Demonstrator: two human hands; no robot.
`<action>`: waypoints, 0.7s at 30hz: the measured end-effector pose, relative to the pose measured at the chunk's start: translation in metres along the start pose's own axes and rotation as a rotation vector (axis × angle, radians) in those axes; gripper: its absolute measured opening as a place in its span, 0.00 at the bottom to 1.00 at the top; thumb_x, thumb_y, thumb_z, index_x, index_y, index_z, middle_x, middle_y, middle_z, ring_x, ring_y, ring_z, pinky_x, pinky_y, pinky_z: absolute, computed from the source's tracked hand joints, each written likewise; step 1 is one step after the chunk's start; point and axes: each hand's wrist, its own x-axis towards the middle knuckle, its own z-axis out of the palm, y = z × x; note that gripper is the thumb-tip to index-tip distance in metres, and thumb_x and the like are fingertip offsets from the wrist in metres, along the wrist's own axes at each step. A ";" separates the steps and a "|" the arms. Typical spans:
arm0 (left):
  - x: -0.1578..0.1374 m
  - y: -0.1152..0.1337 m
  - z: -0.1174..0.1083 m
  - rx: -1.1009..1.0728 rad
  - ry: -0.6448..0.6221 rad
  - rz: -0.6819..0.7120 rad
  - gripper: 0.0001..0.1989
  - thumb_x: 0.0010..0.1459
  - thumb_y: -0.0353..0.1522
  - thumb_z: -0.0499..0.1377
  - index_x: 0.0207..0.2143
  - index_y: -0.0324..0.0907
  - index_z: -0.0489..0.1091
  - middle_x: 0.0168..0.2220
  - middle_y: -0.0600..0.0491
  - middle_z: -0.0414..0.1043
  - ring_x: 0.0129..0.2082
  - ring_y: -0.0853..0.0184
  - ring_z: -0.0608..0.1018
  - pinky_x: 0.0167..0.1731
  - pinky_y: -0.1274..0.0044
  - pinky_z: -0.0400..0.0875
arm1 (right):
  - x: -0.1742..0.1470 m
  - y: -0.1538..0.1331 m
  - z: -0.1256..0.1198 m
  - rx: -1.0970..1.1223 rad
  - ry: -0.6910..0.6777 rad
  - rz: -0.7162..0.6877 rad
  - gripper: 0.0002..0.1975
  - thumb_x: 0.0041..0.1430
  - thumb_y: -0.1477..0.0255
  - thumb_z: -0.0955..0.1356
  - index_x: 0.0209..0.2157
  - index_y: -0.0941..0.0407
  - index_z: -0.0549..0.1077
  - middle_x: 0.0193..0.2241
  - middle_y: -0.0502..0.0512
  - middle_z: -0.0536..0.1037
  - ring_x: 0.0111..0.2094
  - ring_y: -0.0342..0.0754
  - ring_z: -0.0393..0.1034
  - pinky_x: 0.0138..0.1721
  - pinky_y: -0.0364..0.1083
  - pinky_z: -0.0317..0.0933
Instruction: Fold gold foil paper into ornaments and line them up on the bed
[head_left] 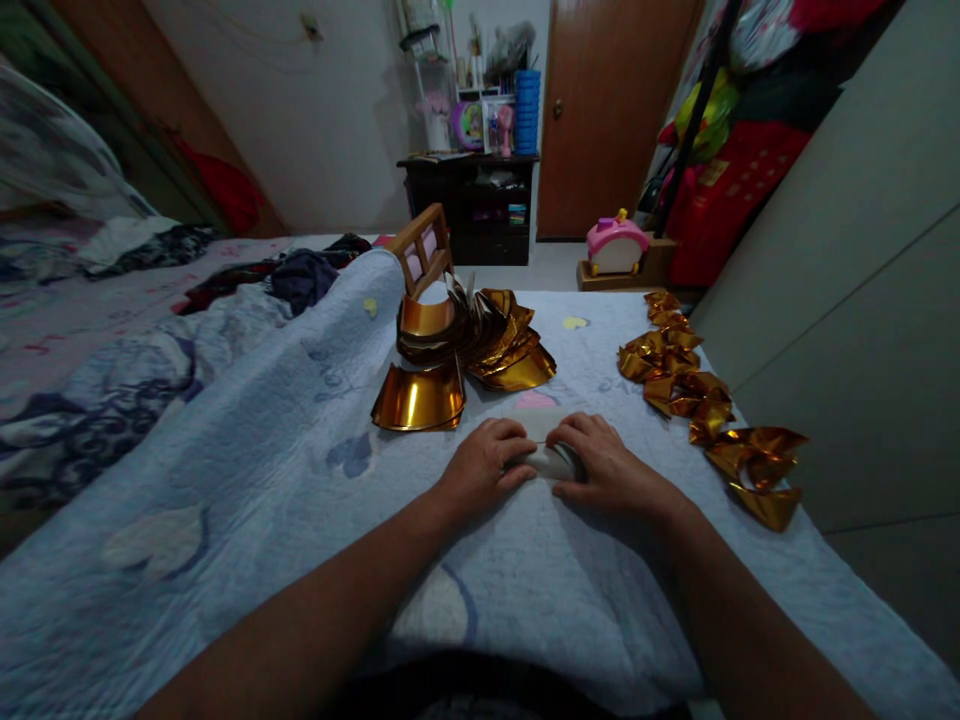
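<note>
A pale sheet of paper (pixel 541 428) lies on the quilt in front of me, its near part curled or folded over. My left hand (pixel 486 466) closes its thumb and fingers on the left side of that paper. From the right, my right hand (pixel 604 462) grips the other side, fingertips pressing on the curled part. Just beyond my left hand are shiny gold foil sheets (pixel 421 395) in fanned, curved stacks. To the right runs a row of folded gold foil paper pieces (pixel 686 392), shaped like ingots.
A light blue quilt (pixel 247 570) with heart patterns covers the surface under my hands. A small wooden rail (pixel 426 250) stands behind the foil stacks. Farther back are a dark cabinet (pixel 469 215) and a pink toy (pixel 616 245). A pale panel (pixel 847 300) borders the right side.
</note>
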 end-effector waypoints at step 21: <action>0.008 -0.002 -0.002 -0.118 0.043 -0.074 0.09 0.65 0.35 0.60 0.42 0.43 0.79 0.43 0.50 0.78 0.45 0.62 0.77 0.48 0.69 0.70 | 0.004 0.007 0.008 -0.011 0.125 -0.027 0.21 0.48 0.82 0.66 0.46 0.56 0.73 0.44 0.60 0.75 0.45 0.55 0.65 0.49 0.52 0.59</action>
